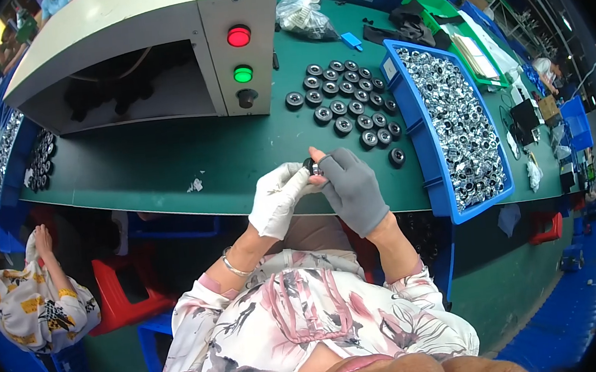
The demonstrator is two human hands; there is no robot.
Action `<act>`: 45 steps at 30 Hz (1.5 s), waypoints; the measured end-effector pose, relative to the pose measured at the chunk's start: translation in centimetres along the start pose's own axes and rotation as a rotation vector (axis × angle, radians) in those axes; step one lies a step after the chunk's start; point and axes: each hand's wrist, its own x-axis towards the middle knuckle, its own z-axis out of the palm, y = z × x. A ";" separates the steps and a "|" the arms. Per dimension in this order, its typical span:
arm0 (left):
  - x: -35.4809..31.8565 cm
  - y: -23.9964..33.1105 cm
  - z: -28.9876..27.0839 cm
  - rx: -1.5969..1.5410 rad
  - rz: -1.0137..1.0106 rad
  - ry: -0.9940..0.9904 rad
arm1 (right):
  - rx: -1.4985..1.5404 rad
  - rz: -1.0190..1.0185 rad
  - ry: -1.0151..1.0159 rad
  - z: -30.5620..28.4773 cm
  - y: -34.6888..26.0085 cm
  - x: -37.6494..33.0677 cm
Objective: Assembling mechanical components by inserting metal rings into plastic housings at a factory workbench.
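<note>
My left hand [276, 199], in a white glove, and my right hand [352, 186], in a grey glove with bare fingertips, meet above the front edge of the green table. Both are closed, fingertips pinching a small round black-and-silver part [313, 168] between them. The fingers cover much of that part. Just beyond the right hand, several black wheel-like parts with silver centres [353, 102] stand in loose rows. To their right, a blue bin [420, 147] is heaped with shiny silver ring-shaped metal parts [454, 124].
A cream machine [237, 5] with a dark opening, red and green lights and a black knob stands at the back left. Behind the parts lie a clear plastic bag [304, 14] and a green tray [474, 43]. A co-worker [40, 304] sits at the left near a red stool [125, 289].
</note>
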 end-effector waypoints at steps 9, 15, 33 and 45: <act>0.0 -0.3 0.5 0.123 0.033 0.056 | 0.137 0.039 0.104 0.5 -0.1 -0.9; -0.5 -0.3 1.9 0.200 0.068 0.145 | 0.072 0.123 0.059 0.3 -0.7 -0.9; -1.0 1.1 -0.2 0.303 0.134 -0.019 | 0.772 0.347 -0.042 0.9 0.9 -1.2; -1.0 1.3 -1.4 0.145 0.245 -0.091 | 1.101 0.414 -0.013 1.5 0.1 -1.4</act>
